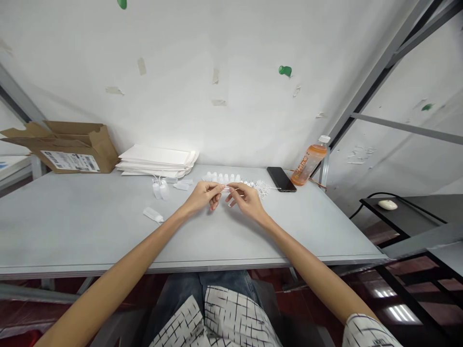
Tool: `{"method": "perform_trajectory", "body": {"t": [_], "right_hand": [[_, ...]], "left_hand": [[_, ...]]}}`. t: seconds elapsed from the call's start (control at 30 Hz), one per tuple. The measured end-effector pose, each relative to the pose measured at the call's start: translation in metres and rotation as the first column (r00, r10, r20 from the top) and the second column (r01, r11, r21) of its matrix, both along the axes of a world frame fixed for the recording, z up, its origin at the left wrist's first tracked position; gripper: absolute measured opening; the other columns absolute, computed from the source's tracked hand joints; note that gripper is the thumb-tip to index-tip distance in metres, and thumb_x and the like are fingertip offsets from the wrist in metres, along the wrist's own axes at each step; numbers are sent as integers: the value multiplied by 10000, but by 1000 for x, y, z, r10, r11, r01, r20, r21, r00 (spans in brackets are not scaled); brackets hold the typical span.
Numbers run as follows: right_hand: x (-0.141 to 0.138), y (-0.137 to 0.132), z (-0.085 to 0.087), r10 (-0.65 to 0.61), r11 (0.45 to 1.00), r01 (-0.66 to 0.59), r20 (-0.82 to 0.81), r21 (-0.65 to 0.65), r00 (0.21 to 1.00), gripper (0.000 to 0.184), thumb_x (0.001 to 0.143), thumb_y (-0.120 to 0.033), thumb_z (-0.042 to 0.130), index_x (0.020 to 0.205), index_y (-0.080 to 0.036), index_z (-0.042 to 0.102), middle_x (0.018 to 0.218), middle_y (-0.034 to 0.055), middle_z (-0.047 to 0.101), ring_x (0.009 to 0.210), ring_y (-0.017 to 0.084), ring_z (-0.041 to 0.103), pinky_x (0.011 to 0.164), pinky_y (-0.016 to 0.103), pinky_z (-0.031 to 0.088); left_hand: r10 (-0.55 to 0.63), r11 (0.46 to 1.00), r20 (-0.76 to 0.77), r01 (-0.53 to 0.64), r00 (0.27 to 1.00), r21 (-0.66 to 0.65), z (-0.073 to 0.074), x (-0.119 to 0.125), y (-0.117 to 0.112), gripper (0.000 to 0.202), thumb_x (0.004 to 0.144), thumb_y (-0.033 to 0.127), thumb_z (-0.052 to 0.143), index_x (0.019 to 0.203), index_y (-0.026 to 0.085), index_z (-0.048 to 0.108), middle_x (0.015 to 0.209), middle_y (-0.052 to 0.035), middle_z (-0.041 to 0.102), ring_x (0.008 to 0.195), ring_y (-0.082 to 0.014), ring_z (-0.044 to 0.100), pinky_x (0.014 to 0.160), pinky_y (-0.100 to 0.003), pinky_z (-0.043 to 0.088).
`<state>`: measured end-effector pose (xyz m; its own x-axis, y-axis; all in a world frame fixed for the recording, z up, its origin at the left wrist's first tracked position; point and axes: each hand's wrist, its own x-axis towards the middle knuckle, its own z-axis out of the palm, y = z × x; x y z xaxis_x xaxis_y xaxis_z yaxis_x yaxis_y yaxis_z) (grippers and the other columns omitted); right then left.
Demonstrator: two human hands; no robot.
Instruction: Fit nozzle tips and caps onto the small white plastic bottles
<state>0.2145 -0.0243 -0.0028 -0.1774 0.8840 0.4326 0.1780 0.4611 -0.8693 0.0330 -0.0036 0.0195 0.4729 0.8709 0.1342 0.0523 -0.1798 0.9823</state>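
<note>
My left hand [203,197] and my right hand [246,200] meet above the middle of the grey table [90,231], their fingertips pinching a thin white plastic strip [227,190]. Just behind the fingers stands a row of several small white plastic bottles [219,178]. A tangle of white lacy material [262,189] lies to the right of my right hand. Further left lie several white plastic bottles [159,190], and one white bottle [153,215] rests on its side near my left forearm.
A black smartphone [281,179] and an orange drink bottle [308,161] lie at the table's back right. A cardboard box [72,147] and a stack of white paper packets [157,161] sit at the back left. A wall rises behind the table.
</note>
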Motion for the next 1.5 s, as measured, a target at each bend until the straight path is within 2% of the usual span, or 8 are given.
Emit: {"method": "perform_trajectory", "body": {"t": [0.23, 0.53, 0.9, 1.13, 1.23, 1.3, 1.4, 1.5], "right_hand": [[0, 3, 1, -21, 998, 14, -103, -62, 994, 424, 825, -565, 665, 978, -170, 661, 827, 50, 664, 686, 165, 674, 595, 328, 620], [0, 0, 7, -51, 998, 48, -111, -29, 993, 361, 825, -528, 667, 939, -186, 665, 824, 37, 635, 670, 148, 644, 541, 295, 595], [5, 3, 13, -38, 987, -5, -264, -159, 964, 318, 729, -471, 755, 819, -177, 672, 728, 15, 617, 627, 150, 624, 505, 299, 584], [24, 12, 22, -199, 977, 169, -254, -133, 947, 352, 711, -497, 762, 804, -168, 675, 752, 23, 630, 610, 146, 618, 498, 298, 567], [44, 21, 22, -360, 932, 361, -171, -24, 917, 357, 745, -502, 712, 859, -166, 677, 800, 43, 653, 620, 159, 632, 477, 284, 537], [63, 28, 22, -498, 859, 504, -77, 92, 864, 366, 770, -485, 676, 954, -169, 686, 835, 51, 675, 643, 167, 645, 505, 283, 531], [89, 35, 21, -678, 724, 648, 68, 238, 732, 365, 801, -433, 621, 1045, -167, 677, 858, 58, 708, 708, 186, 672, 671, 329, 558], [107, 40, 18, -759, 651, 713, 237, 260, 607, 277, 787, -362, 620, 966, -169, 706, 832, 74, 742, 765, 220, 688, 780, 358, 535]], "left_hand": [[5, 1000, 1, -5, 1000, 14, -1, -1, 3, 510, 808, 581, 670, 572, 156, 518, 497, 24, 469, 371, -102, 523, 371, -225, 414], [-20, 1000, 3, 20, 1000, -19, -3, -3, 5, 483, 831, 560, 654, 595, 155, 540, 499, 12, 492, 388, -109, 530, 377, -229, 422], [-16, 999, 28, 17, 999, -46, 1, -3, 3, 465, 824, 545, 667, 611, 143, 566, 528, -2, 522, 396, -114, 542, 377, -234, 430], [16, 1000, 17, -16, 1000, -18, 1, -5, 6, 461, 818, 542, 672, 613, 146, 553, 529, 10, 519, 401, -103, 538, 382, -223, 426], [26, 1000, 22, -25, 999, -4, 0, -6, 7, 424, 800, 535, 697, 697, 135, 604, 606, 3, 564, 419, -100, 553, 382, -223, 425], [32, 999, 26, -32, 999, 0, -1, -7, 7, 408, 783, 529, 720, 790, 128, 643, 675, -2, 589, 429, -94, 558, 388, -225, 429], [41, 999, 28, -41, 999, 6, 1, -8, 6, 421, 781, 520, 731, 932, 133, 667, 732, -2, 600, 444, -89, 566, 400, -221, 433], [38, 999, 38, -38, 999, 8, 2, -9, 5, 453, 793, 522, 722, 1034, 145, 654, 771, -5, 609, 457, -91, 578, 402, -217, 434]]}}
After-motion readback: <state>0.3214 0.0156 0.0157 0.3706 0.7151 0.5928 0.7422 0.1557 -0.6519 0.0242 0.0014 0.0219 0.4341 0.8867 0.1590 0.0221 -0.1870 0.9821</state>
